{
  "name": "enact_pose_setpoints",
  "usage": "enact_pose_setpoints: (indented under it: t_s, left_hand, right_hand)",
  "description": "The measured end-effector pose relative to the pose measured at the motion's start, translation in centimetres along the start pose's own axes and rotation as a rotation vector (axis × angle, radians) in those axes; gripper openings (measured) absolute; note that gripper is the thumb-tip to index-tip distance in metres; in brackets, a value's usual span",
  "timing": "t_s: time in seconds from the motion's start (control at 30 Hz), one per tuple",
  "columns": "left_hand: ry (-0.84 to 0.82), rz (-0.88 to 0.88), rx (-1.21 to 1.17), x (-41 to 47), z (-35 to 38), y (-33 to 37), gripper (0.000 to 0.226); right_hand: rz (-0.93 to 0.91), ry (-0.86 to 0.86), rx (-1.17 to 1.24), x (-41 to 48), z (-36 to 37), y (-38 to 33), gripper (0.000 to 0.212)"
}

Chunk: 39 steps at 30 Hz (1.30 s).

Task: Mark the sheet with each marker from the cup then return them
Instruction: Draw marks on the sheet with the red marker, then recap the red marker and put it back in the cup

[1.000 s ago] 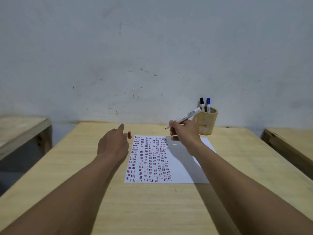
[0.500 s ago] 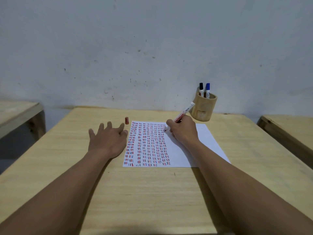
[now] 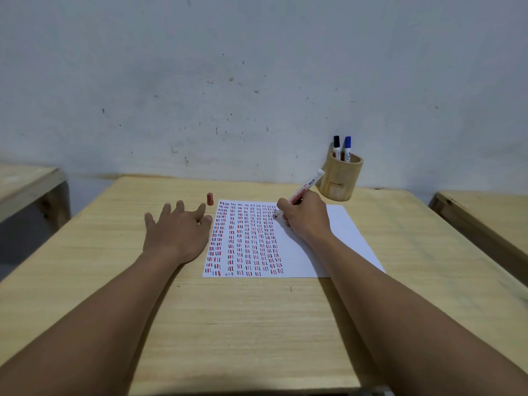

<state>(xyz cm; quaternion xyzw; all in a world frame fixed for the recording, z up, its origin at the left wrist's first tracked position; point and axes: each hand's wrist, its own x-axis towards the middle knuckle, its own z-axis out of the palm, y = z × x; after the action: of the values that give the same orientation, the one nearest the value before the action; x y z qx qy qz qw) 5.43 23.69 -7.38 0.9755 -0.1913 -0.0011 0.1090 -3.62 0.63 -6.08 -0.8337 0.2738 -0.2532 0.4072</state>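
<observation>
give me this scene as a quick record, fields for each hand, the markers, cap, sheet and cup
right hand: holds red marker, tip on the sheet near its top edge
left hand: flat on table, fingers spread, beside sheet's left edge
sheet: columns of red, black and blue dashes, right part blank
red cap: upright on table, beyond left hand
cup: wooden, holds capped black marker and blue marker

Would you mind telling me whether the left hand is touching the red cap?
Apart. The head view shows bare table between the left hand and the red cap, which stands beyond the fingertips.
</observation>
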Motion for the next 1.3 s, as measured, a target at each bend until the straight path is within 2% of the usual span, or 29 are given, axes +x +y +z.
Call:
enact_pose_setpoints:
  t_s: [0.3, 0.4, 0.53, 0.6, 0.7, 0.8, 0.9, 1.03, 1.17, 1.3]
  left_hand:
    - [0.006, 0.003, -0.006, 0.2, 0.2, -0.1, 0.059]
    - [0.043, -0.013, -0.008, 0.3, 0.1, 0.0, 0.058]
    - [0.226, -0.067, -0.199, 0.6, -0.7, 0.7, 0.046]
    - [0.276, -0.034, -0.325, 1.3, -1.2, 1.0, 0.047]
    - [0.225, 0.101, -0.339, 2.6, -1.9, 1.4, 0.054]
    - [0.187, 0.194, -0.281, 3.8, -1.8, 1.4, 0.045]
    - [0.182, 0.195, -0.298, 4.1, -1.6, 1.2, 0.032]
    - [0.233, 0.177, -0.311, 3.4, -2.0, 1.2, 0.021]
    - [0.285, 0.129, -0.582, 2.4, -3.3, 3.0, 0.008]
    - [0.291, 0.162, -0.856, 1.2, -5.2, 6.0, 0.005]
  right_hand:
    - [0.045, -0.018, 0.027, -0.2, -0.2, -0.4, 0.04]
    - [0.07, 0.012, 0.079, -0.3, -0.4, -0.5, 0.033]
    - [0.103, 0.057, 0.19, 0.0, -1.1, -1.0, 0.027]
    - [0.105, 0.055, 0.23, 0.3, -1.5, -1.4, 0.028]
    - [0.126, 0.008, 0.383, 0.6, -1.8, -1.9, 0.025]
    - [0.227, -0.068, 0.623, 0.5, -2.0, -2.6, 0.016]
    - [0.356, -0.135, 0.836, 0.2, -2.1, -3.4, 0.015]
    - [0.41, -0.19, 0.941, -0.4, -2.2, -3.7, 0.012]
    - [0.444, -0.23, 0.98, -0.9, -2.3, -3.7, 0.012]
    - [0.454, -0.249, 1.085, -1.3, -3.0, -4.5, 0.01]
